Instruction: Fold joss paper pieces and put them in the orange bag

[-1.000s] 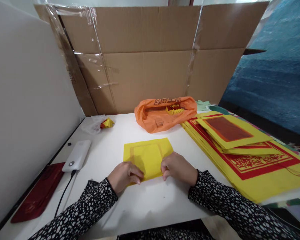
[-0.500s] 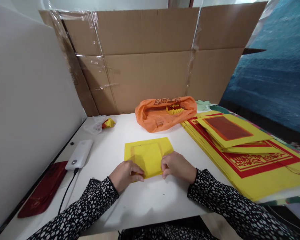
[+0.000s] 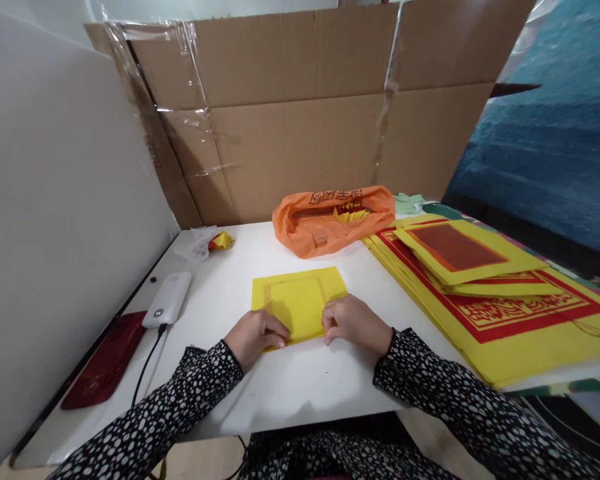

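Note:
A yellow sheet of paper [image 3: 300,303] lies on the white table in front of me, with a faint rectangular print showing through it. Its near edge looks folded. My left hand [image 3: 260,331] is closed on the near left corner, thumb and fingers pinching the edge. At the near right corner my right hand [image 3: 353,322] grips the paper, its fingers curled in. Part of both near corners is hidden under my fingers.
An orange plastic bag [image 3: 305,243] holding folded yellow and red paper stands behind the sheet. Stacked yellow paper with red print [image 3: 510,353] lies right. Left are a white power bank [image 3: 167,300] with cable, a dark red phone-like object [image 3: 107,367] and a small folded paper piece [image 3: 223,241]. Cardboard [image 3: 300,147] rises behind.
The camera view has shifted slightly, so everything sits a little higher in the picture. Both hands keep their hold on the near edge of the yellow paper, with hardly any movement.

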`<state>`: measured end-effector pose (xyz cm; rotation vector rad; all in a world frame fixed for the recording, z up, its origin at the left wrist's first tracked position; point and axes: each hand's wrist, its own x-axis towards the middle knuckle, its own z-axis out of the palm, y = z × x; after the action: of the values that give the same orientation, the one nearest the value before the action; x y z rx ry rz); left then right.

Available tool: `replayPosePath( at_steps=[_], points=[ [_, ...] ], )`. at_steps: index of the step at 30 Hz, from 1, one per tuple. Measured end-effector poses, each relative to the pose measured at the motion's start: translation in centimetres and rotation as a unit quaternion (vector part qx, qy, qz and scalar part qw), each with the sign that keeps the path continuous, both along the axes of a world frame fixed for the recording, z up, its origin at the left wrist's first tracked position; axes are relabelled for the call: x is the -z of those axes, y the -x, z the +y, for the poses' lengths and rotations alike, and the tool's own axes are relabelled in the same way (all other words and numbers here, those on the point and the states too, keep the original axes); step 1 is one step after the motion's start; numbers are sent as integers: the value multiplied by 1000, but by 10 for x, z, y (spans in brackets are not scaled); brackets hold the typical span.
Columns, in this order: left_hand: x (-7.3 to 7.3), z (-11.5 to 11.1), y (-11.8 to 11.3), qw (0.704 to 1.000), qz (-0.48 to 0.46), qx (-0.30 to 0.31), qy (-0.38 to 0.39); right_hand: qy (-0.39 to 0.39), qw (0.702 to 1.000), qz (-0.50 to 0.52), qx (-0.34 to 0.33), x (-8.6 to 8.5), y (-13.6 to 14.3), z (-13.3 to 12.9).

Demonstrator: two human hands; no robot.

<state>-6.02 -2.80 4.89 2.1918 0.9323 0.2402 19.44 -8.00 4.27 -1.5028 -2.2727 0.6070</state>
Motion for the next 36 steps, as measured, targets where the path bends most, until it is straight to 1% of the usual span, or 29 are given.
replayPosePath(
  at_steps=[3, 6, 9, 13, 17, 24, 30, 36],
  points=[
    [-6, -8, -3, 999, 27, -3, -39, -5, 1000, 7, 3, 2, -1, -2],
    [-10, -15, -5, 996, 52, 8, -73, -7, 1000, 15, 7, 4, -2, -3],
    [-8, -16, -5, 997, 40, 13, -69, -7, 1000, 16, 7, 5, -2, -4],
    [-2, -13, -2, 998, 18, 15, -54, -10, 1000, 14, 5, 5, -2, -6],
    [1, -11, -1, 998, 3, 13, -55, -11, 1000, 8, 2, 5, -2, -7],
    [2, -14, 0, 997, 1, 24, -68, -23, 1000, 16, -7, 6, -2, -10],
    [1, -20, -2, 996, 29, 10, -89, -28, 999, 14, -5, 6, -1, -13],
    [0, -21, -3, 996, 24, 6, -87, -27, 1000, 3, -10, 7, 0, -12]
  ],
)
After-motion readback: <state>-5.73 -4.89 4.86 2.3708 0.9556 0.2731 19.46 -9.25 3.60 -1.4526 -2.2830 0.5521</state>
